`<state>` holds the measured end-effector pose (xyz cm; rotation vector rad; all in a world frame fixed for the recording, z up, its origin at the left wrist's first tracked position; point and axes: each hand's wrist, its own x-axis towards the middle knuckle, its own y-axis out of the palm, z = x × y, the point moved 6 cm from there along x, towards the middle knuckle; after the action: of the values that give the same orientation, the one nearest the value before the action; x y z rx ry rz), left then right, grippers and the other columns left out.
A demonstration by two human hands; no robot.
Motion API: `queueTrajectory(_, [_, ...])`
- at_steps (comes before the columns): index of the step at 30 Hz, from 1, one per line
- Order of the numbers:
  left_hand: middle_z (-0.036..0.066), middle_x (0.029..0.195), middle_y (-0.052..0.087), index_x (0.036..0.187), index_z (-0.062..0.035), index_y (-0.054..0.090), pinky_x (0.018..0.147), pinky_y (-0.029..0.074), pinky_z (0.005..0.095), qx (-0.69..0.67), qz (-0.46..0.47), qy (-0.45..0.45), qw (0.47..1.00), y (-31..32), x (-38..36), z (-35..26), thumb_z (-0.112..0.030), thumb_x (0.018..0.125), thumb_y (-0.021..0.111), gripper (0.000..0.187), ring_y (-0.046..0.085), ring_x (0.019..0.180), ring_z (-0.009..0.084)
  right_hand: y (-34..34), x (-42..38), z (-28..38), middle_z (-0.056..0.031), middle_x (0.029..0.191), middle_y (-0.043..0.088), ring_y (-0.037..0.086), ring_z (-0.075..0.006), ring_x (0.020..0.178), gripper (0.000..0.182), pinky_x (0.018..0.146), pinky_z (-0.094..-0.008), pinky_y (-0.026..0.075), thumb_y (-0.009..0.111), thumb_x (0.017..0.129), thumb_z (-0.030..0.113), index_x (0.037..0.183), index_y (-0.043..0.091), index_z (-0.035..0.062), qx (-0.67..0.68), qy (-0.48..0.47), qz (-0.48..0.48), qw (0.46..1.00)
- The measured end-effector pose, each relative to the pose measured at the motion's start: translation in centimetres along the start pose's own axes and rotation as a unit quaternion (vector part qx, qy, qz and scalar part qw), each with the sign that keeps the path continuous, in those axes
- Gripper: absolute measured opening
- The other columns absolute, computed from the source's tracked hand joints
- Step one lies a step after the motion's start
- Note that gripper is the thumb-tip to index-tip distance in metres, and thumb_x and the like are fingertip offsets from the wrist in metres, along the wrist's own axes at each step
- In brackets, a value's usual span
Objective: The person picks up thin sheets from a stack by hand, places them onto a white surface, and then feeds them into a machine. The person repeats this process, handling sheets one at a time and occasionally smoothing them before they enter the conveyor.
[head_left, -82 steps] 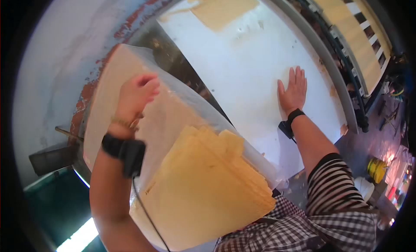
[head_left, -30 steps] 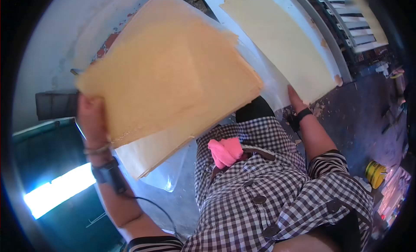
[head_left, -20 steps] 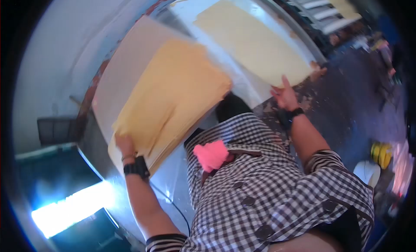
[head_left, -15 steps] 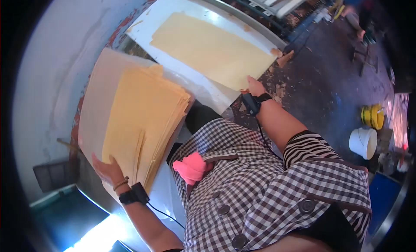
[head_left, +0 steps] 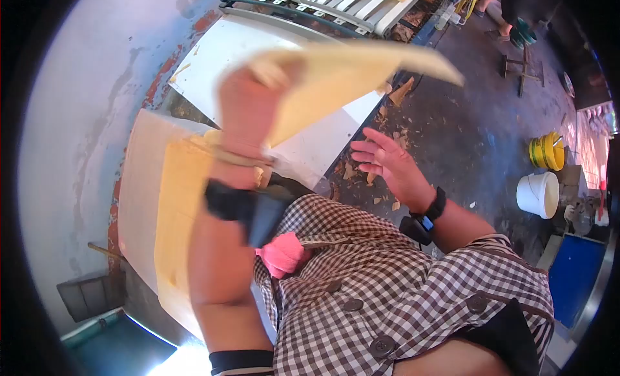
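My left hand, smeared by motion, is raised and closed on one edge of a thin pale-yellow sheet. The sheet hangs in the air above a white board, its far end stretching to the right. Over the board's near right side, my right hand is off the sheet, with its fingers apart and nothing in them. A stack of similar yellow sheets lies to the left, partly hidden behind my left forearm.
Broken yellow-brown flakes litter the dark floor. A white slatted rack stands at the back. To the right are a yellow bucket and a white bucket. Another person's legs show at the far right.
The sheet that lay flat on the white board is now lifted, with my left hand holding it after moving over from the stack. My right hand has come off the sheet and opened.
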<state>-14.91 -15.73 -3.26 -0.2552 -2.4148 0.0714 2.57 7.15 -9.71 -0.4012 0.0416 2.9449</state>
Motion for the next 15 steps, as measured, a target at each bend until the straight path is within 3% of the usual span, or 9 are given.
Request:
queueTrajectory(2, [0.009,0.089,0.074,0.109,-0.0061,0.072,0.066,0.054,0.0295,0.167,-0.012,0.057,0.984,-7.8,2.5,-1.9,-0.016,0.094,0.052,0.027,0.068,0.072,0.0146,-3.2,1.0,-4.6,-0.0148,0.146,0.045,0.046,-0.0256,0.131,0.069,0.106,-0.0378,0.040,0.051,0.101,0.037,0.154,0.020,0.0052,-0.019,0.072,-0.064,0.995])
queueTrajectory(3, [0.011,0.097,0.074,0.116,-0.0010,0.068,0.073,0.055,0.0283,0.079,-0.093,0.003,0.993,-11.3,3.2,-2.3,-0.017,0.098,0.048,0.031,0.070,0.077,0.0165,-5.5,1.8,-7.0,-0.0137,0.146,0.045,0.046,-0.0257,0.132,0.068,0.106,-0.0380,0.040,0.050,0.101,0.037,0.154,0.021,0.0049,-0.045,0.088,-0.100,0.990])
queueTrajectory(4, [0.011,0.104,0.072,0.119,0.0028,0.064,0.082,0.055,0.0282,0.081,-0.146,-0.062,0.984,-14.7,3.2,-1.8,-0.016,0.098,0.055,0.030,0.070,0.086,0.0186,-7.9,2.3,-9.3,-0.0126,0.146,0.045,0.045,-0.0257,0.132,0.067,0.106,-0.0381,0.039,0.050,0.102,0.037,0.153,0.022,0.0047,-0.068,0.106,-0.140,0.982])
queueTrajectory(5, [0.010,0.106,0.071,0.120,0.0024,0.064,0.084,0.054,0.0287,-0.095,-0.242,-0.164,0.952,-17.6,2.8,0.1,-0.016,0.096,0.060,0.031,0.069,0.090,0.0197,-9.7,2.6,-10.3,-0.0114,0.146,0.045,0.045,-0.0258,0.132,0.066,0.107,-0.0382,0.039,0.049,0.102,0.037,0.153,0.023,0.0044,-0.091,0.123,-0.179,0.972])
queueTrajectory(6, [0.009,0.108,0.071,0.121,0.0020,0.063,0.086,0.054,0.0292,-0.265,-0.326,-0.258,0.870,-19.5,1.8,2.3,-0.015,0.094,0.064,0.032,0.068,0.094,0.0208,-10.0,3.0,-10.1,-0.0114,0.147,0.045,0.046,-0.0252,0.132,0.067,0.107,-0.0379,0.038,0.050,0.101,0.039,0.152,0.025,0.0038,-0.068,0.112,-0.157,0.979])
queueTrajectory(8, [0.010,0.113,0.068,0.121,0.0031,0.061,0.087,0.054,0.0300,-0.282,-0.372,-0.312,0.828,-23.2,-2.3,4.7,-0.018,0.091,0.069,0.037,0.066,0.103,0.0222,-9.9,4.7,-10.4,-0.0113,0.149,0.043,0.047,-0.0239,0.131,0.068,0.107,-0.0374,0.037,0.052,0.099,0.042,0.150,0.030,0.0026,-0.016,0.094,-0.104,0.990])
queueTrajectory(10, [0.011,0.113,0.068,0.118,0.0027,0.062,0.087,0.054,0.0317,-0.298,-0.412,-0.332,0.794,-25.8,-6.4,7.8,-0.020,0.092,0.069,0.035,0.066,0.102,0.0229,-8.6,6.6,-7.5,-0.0100,0.143,0.050,0.051,-0.0202,0.127,0.063,0.104,-0.0354,0.040,0.053,0.099,0.041,0.146,0.036,0.0023,-0.017,-0.002,-0.004,1.000])
queueTrajectory(13, [0.012,0.112,0.068,0.116,0.0011,0.063,0.086,0.055,0.0341,-0.217,-0.390,-0.291,0.846,-29.1,-14.6,8.6,-0.022,0.091,0.069,0.034,0.066,0.102,0.0233,-4.3,8.2,-3.4,-0.0054,0.126,0.063,0.058,-0.0136,0.118,0.051,0.101,-0.0323,0.044,0.053,0.100,0.037,0.136,0.049,0.0013,0.117,-0.044,0.126,0.984])
queueTrajectory(15, [0.011,0.109,0.069,0.117,-0.0003,0.063,0.079,0.056,0.0327,-0.211,-0.473,-0.335,0.787,-28.9,-18.2,8.6,-0.024,0.091,0.069,0.035,0.068,0.097,0.0219,-1.8,8.8,1.8,-0.0032,0.114,0.067,0.063,-0.0118,0.107,0.042,0.096,-0.0302,0.049,0.056,0.098,0.033,0.126,0.057,0.0008,0.035,-0.029,0.066,0.997])
